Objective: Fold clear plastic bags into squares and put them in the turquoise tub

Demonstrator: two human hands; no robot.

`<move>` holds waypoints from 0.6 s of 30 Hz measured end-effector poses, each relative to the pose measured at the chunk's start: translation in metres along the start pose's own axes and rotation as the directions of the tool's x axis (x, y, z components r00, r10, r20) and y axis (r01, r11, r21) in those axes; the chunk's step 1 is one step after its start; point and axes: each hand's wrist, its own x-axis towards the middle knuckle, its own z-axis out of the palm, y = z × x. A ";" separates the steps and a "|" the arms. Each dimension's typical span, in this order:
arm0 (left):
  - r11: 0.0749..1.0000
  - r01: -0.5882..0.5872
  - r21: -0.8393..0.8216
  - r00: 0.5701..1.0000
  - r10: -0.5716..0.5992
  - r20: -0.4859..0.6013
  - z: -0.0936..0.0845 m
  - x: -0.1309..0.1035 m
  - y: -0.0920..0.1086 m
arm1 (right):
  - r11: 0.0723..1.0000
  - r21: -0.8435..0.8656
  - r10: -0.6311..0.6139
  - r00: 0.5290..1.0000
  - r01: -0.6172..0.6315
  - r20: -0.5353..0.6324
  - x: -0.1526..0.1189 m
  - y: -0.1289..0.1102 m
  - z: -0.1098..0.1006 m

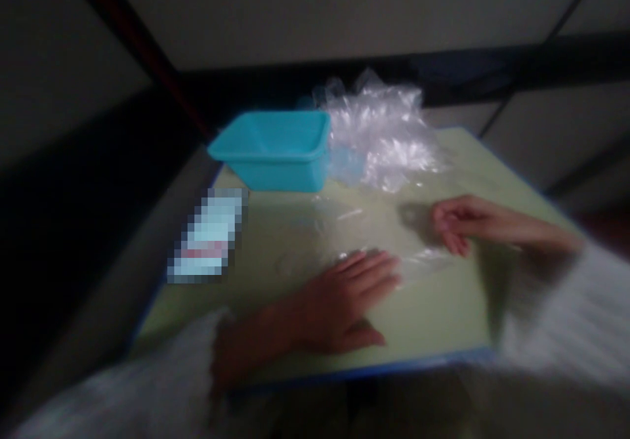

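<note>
A clear plastic bag (344,222) lies flat on the yellow-green tabletop (433,321), its outline faint and blurred. My left hand (349,301) rests palm down at the bag's near edge, fingers stretched out and thumb apart. To the right of the bag, my right hand (457,222) is above the table with its fingers curled in toward the thumb. Whether anything is pinched inside those fingers is hidden by the blur. Behind the bag sits a heap of crumpled clear plastic bags (384,130).
A turquoise plastic basin (288,176) stands at the back left of the table, against the bag heap. A pixelated pale rectangular item (209,235) lies near the left edge. Blue edging (364,373) runs along the tabletop. A wall with dark bands rises behind.
</note>
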 end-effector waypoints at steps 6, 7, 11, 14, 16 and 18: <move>0.999 0.030 0.022 0.999 -0.029 -0.026 -0.003 0.000 -0.001 | 0.992 0.036 -0.105 0.954 0.120 -0.283 0.007 0.005 0.001; 0.999 0.033 0.024 0.999 -0.032 -0.019 -0.003 0.000 -0.002 | 0.991 0.042 -0.112 0.959 0.127 -0.262 0.008 0.005 0.002; 0.999 0.038 0.024 0.999 -0.038 0.016 -0.001 -0.001 -0.002 | 0.990 0.058 -0.126 0.989 0.131 -0.072 0.010 0.003 0.011; 0.999 0.042 0.015 0.999 -0.042 0.032 0.002 -0.002 -0.003 | 0.990 0.080 -0.118 0.991 0.112 0.064 0.012 0.000 0.021; 0.999 0.043 0.007 0.999 -0.043 0.031 0.003 -0.002 -0.004 | 0.989 0.100 -0.117 0.985 0.104 0.129 0.014 0.000 0.027; 0.999 0.045 -0.002 0.999 -0.045 0.029 0.003 -0.002 -0.004 | 0.990 0.112 -0.108 0.979 0.090 0.173 0.015 0.000 0.030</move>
